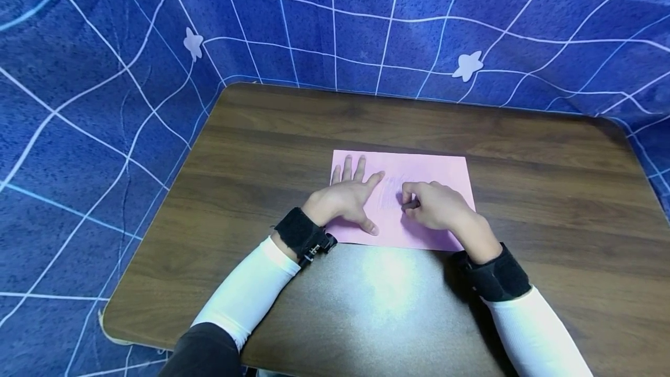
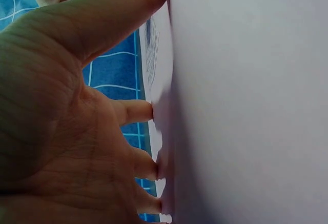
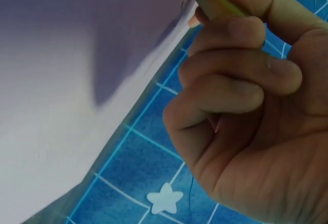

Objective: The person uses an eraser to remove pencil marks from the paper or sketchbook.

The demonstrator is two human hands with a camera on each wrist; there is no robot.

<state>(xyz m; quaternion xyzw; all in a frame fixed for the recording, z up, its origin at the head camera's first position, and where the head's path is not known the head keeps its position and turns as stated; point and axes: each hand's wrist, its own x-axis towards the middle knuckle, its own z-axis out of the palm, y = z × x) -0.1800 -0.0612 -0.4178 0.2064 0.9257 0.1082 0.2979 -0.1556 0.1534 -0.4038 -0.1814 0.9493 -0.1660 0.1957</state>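
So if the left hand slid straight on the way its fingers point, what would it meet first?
Only more pink paper under the left hand, then its far edge and bare table. Nothing seems to stand in that line, as far as the head view shows.

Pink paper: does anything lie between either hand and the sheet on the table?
Nothing visible does. The left hand presses flat on the pink paper with spread fingers, and the right hand holds a greenish crayon-like stick in its grip, tip against the sheet. The wooden table around them is bare.
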